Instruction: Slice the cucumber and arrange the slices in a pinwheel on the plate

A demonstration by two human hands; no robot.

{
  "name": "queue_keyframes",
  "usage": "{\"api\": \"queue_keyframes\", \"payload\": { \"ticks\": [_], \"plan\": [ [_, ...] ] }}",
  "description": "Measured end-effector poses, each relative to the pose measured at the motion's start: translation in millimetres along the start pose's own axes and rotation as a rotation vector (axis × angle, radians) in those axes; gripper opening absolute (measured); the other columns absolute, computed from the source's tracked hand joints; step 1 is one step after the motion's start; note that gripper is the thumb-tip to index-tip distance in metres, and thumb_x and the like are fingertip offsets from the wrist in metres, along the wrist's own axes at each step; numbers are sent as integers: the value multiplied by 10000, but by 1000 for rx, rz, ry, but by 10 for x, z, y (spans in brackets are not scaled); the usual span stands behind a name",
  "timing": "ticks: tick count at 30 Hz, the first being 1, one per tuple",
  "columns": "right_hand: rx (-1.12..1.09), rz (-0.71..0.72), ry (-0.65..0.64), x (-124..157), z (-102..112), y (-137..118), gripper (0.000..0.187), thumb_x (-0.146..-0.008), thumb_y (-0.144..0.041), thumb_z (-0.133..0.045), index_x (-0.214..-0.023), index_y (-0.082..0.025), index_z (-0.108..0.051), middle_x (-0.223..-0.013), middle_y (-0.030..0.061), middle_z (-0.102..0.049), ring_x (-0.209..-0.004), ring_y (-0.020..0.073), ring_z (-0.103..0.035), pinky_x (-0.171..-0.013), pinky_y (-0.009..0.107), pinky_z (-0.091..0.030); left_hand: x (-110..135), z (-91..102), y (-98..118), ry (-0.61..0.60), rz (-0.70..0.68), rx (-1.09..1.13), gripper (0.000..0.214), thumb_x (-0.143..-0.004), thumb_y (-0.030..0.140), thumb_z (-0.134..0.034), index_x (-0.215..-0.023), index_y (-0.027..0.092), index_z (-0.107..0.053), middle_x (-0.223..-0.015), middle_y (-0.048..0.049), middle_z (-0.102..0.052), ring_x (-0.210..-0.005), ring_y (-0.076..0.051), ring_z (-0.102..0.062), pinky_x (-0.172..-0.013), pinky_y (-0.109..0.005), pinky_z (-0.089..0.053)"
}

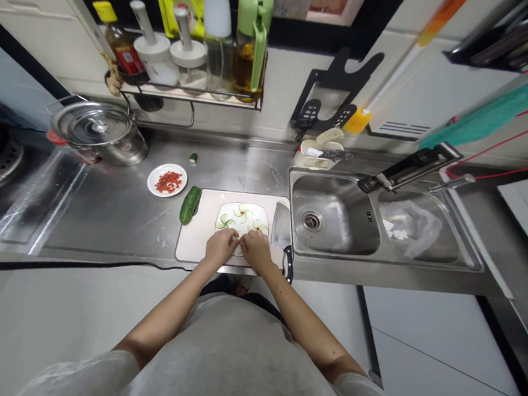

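Observation:
Both hands meet over the near edge of a white square plate on a pale cutting board. On the plate, thin cucumber slices curve in pinwheels, some with a red bit at the centre. My left hand has its fingers pinched by the slices at the near side. Close beside it, the fingers of my right hand are drawn together too. What lies between the fingertips is too small and partly hidden. A kitchen knife with a black handle lies along the board's right side.
A cucumber rests at the board's left edge, with a cut cucumber end behind. A small plate holds red pieces. Right stands a double sink with a plastic bag. A steel pot and a bottle rack are behind.

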State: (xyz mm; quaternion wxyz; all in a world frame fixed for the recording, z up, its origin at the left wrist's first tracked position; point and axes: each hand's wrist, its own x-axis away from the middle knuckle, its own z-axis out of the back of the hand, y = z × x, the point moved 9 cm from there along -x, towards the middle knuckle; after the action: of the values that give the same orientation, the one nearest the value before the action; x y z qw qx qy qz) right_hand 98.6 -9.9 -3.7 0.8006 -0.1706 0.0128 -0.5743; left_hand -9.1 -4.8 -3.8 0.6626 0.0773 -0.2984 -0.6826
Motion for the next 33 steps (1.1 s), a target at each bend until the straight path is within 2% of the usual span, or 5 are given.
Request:
{"api": "queue_keyframes", "payload": {
  "ticks": [7, 16, 33],
  "plan": [
    [8, 16, 12, -8, -20, -6, 251, -951, -294, -431, -883, -192, -650, -950, 86, -590, -944, 227, -449, -839, 349, -294, -7, -25, -5, 7, 3, -37, 128, -842, 268, -575, -950, 243, -639, -859, -12, -651, -859, -179, -583, -688, -269, -378],
    [-46, -29, 100, -22, 92, 130, 213, -935, -276, -459, -880, -193, -648, -904, 69, -588, -885, 209, -430, -753, 324, -272, 10, -3, 6, 8, 15, -18, 123, -837, 285, -590, -943, 244, -638, -852, -8, -655, -853, -175, -587, -684, -268, -379],
    [11, -11, 49, -61, -10, 36, 231, -943, -291, -451, -850, -187, -636, -895, 70, -576, -917, 218, -425, -730, 322, -261, -3, -26, -12, -5, 20, -48, 128, -852, 293, -574, -958, 248, -630, -875, -11, -652, -864, -173, -584, -701, -264, -384]
  ]
}}
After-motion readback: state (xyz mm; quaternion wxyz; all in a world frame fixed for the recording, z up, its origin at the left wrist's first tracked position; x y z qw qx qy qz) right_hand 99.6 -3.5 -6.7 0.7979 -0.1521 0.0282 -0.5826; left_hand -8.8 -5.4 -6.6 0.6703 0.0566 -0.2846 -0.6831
